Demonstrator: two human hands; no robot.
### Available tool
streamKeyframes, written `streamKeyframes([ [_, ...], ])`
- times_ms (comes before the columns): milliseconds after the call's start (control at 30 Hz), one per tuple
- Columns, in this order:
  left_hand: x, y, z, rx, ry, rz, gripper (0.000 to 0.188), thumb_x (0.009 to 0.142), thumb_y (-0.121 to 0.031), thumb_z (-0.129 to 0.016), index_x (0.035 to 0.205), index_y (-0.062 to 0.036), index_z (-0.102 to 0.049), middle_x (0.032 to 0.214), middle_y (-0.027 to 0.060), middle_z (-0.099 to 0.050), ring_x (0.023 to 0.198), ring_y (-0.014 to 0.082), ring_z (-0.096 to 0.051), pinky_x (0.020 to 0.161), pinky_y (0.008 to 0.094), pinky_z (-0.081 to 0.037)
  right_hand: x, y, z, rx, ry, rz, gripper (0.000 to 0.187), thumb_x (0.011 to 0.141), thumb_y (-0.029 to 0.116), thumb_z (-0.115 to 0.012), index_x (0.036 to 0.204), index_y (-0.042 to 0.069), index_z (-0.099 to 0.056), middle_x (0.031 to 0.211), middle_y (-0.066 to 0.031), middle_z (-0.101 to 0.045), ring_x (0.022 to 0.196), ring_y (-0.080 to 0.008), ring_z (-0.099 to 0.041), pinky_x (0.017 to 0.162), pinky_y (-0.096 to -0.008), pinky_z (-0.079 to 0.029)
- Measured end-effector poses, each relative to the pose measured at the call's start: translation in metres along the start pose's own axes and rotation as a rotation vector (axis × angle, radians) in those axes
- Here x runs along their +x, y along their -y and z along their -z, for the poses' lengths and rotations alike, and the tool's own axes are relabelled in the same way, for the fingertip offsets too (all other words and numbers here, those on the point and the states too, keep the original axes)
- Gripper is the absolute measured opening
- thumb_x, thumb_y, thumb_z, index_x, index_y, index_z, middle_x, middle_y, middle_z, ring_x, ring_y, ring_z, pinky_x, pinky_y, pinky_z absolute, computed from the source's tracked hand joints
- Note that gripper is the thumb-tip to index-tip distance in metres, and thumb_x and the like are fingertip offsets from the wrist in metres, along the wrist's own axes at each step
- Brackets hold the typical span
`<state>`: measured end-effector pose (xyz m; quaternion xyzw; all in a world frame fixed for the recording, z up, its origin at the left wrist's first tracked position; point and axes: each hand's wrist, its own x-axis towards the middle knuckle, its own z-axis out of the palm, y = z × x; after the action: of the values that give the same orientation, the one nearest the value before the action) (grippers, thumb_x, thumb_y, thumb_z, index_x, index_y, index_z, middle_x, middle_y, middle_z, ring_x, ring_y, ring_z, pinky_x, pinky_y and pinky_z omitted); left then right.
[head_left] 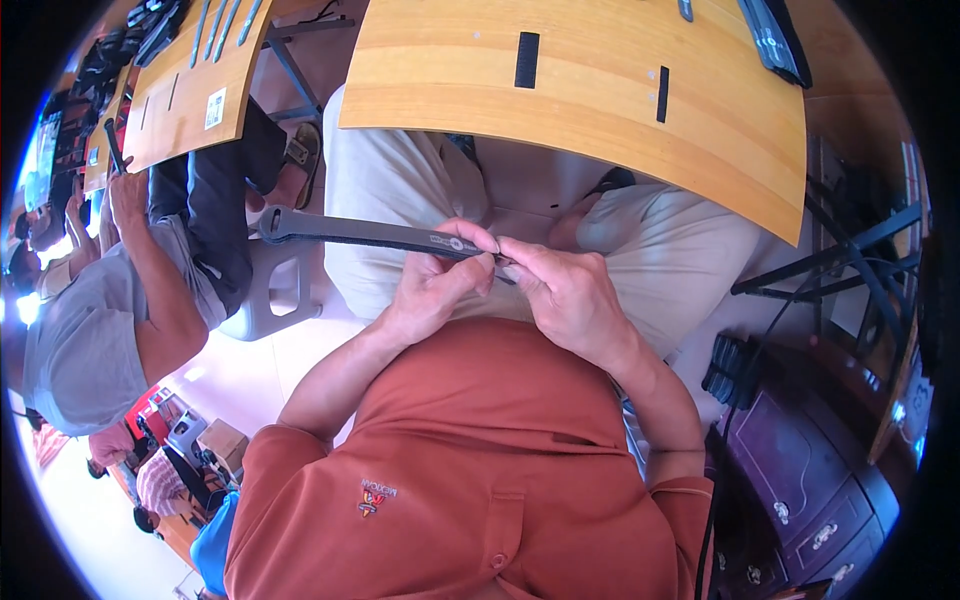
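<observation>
A long flat dark-grey strap (350, 230) with a slotted, rounded end stretches out to the left above my lap. My left hand (435, 290) grips it near its right end, thumb and fingers pressed together. Close against it, my right hand (570, 290) pinches the tip of the same strap. The fingertips of both hands almost meet there, and they hide the very end. A small pale print shows on the strap beside my left fingers.
Ahead stands a wooden table (430, 90) bearing two short black strips (526, 60) (663, 95) and a bundle of dark straps (775, 45). At left, a person in grey (90, 350) sits by another table (180, 120). A dark drawer cabinet (800, 480) is at right.
</observation>
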<state>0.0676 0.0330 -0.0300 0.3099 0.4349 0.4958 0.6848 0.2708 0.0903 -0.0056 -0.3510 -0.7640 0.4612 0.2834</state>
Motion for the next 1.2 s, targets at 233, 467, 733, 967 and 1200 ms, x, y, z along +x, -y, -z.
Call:
streamKeyframes([
  [233, 0.002, 0.001, 0.003, -0.013, -0.015, 0.006, 0.017, 0.099, 0.002, -0.055, 0.116, 0.0001, -0.056, 0.084, 0.0023, -0.062, 0.078, 0.0102, -0.059, 0.072, 0.0270, -0.049, 0.000, -0.011, -0.020, -0.080, -0.077, 0.093, 0.029, 0.090, 0.000, -0.065, 0.119, -0.002, -0.069, 0.089, -0.0176, -0.074, 0.077, -0.0348, -0.073, 0.064, -0.0438, -0.058],
  [467, 0.003, 0.004, 0.005, 0.034, -0.085, 0.014, 0.020, 0.100, -0.002, -0.060, 0.119, -0.0008, -0.054, 0.091, 0.0033, -0.062, 0.081, 0.0104, -0.058, 0.073, 0.0256, -0.049, 0.005, -0.013, -0.025, -0.110, -0.130, 0.113, 0.026, 0.090, 0.000, -0.065, 0.115, -0.002, -0.070, 0.093, -0.0183, -0.074, 0.078, -0.0346, -0.074, 0.064, -0.0439, -0.059],
  [733, -0.001, -0.008, 0.002, 0.270, -0.121, 0.042, 0.025, 0.100, -0.003, -0.066, 0.123, -0.0012, -0.055, 0.102, -0.0004, -0.060, 0.089, 0.0054, -0.058, 0.075, 0.0215, -0.049, 0.004, -0.008, -0.019, -0.026, -0.110, 0.052, 0.022, 0.091, 0.001, -0.066, 0.112, 0.000, -0.072, 0.090, -0.0169, -0.073, 0.076, -0.0363, -0.072, 0.062, -0.0456, -0.058],
  [967, -0.002, -0.015, 0.013, 0.525, 0.036, 0.039, 0.027, 0.093, -0.004, -0.064, 0.119, -0.0005, -0.060, 0.094, 0.0019, -0.059, 0.079, 0.0088, -0.054, 0.069, 0.0270, -0.047, 0.006, -0.006, 0.000, 0.004, 0.108, 0.002, 0.024, 0.089, -0.006, -0.066, 0.112, -0.003, -0.072, 0.088, -0.0188, -0.072, 0.073, -0.0361, -0.071, 0.063, -0.0409, -0.055],
  [1200, 0.003, -0.028, 0.013, 0.714, 0.232, 0.099, 0.030, 0.090, -0.006, -0.059, 0.119, 0.0000, -0.059, 0.086, 0.0068, -0.058, 0.072, 0.0165, -0.055, 0.066, 0.0334, -0.046, 0.009, -0.019, 0.012, 0.230, 0.355, -0.190, 0.023, 0.091, 0.001, -0.066, 0.113, -0.002, -0.075, 0.095, -0.0202, -0.075, 0.081, -0.0312, -0.074, 0.075, -0.0369, -0.056],
])
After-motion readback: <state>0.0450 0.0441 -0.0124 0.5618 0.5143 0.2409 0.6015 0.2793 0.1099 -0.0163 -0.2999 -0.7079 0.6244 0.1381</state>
